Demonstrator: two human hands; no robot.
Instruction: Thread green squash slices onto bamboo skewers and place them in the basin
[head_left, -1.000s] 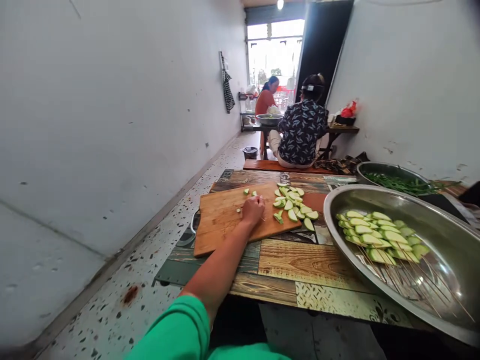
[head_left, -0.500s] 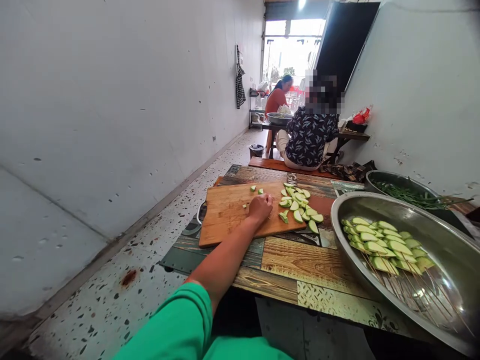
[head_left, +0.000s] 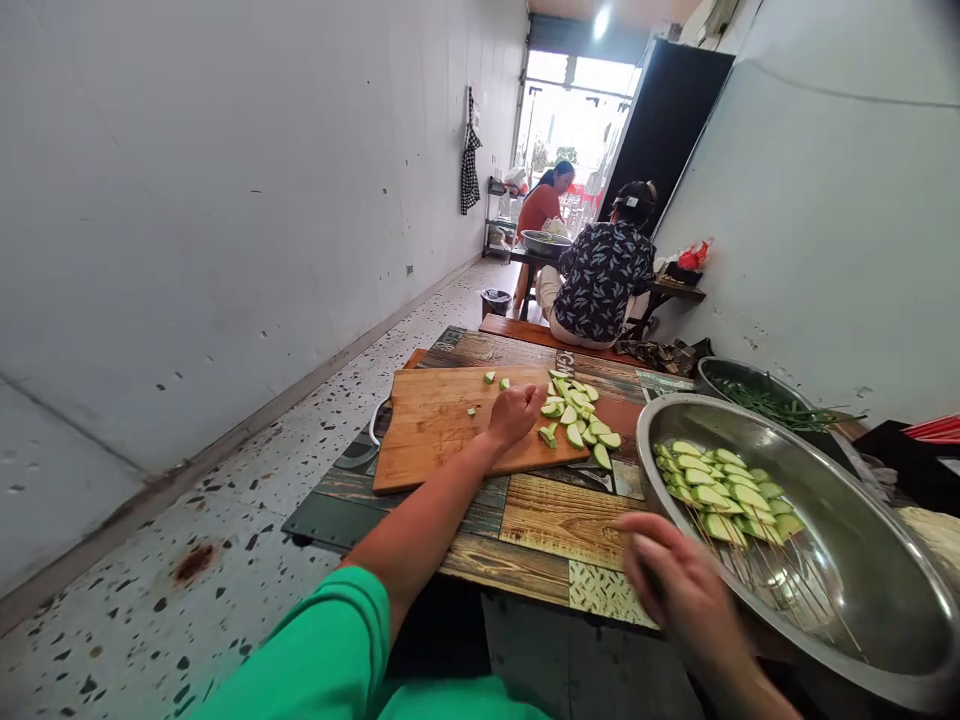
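Note:
My left hand (head_left: 514, 414) is closed above the right half of the wooden cutting board (head_left: 427, 430); whatever its fingers hold, if anything, is hidden. Just right of it lies a loose pile of green-skinned zucchini slices (head_left: 576, 410), partly over the board's edge. A few small offcuts (head_left: 489, 378) are scattered on the board. My right hand (head_left: 682, 585), blurred by motion, is over the table's front edge beside the large steel basin (head_left: 651, 430); I cannot tell whether it holds anything. Zucchini slices on thin wooden skewers (head_left: 731, 490) rest in the basin.
Behind the steel basin stands another metal bowl (head_left: 772, 400) with long green vegetables. The patterned table (head_left: 577, 515) carries the board. Beyond it, a person in a dark patterned shirt (head_left: 604, 285) sits on a bench, and a person in orange (head_left: 536, 210) is farther back.
My right hand has come into view at the lower right, near the basin. My left hand stays closed over the board. The view has shifted somewhat to the right.

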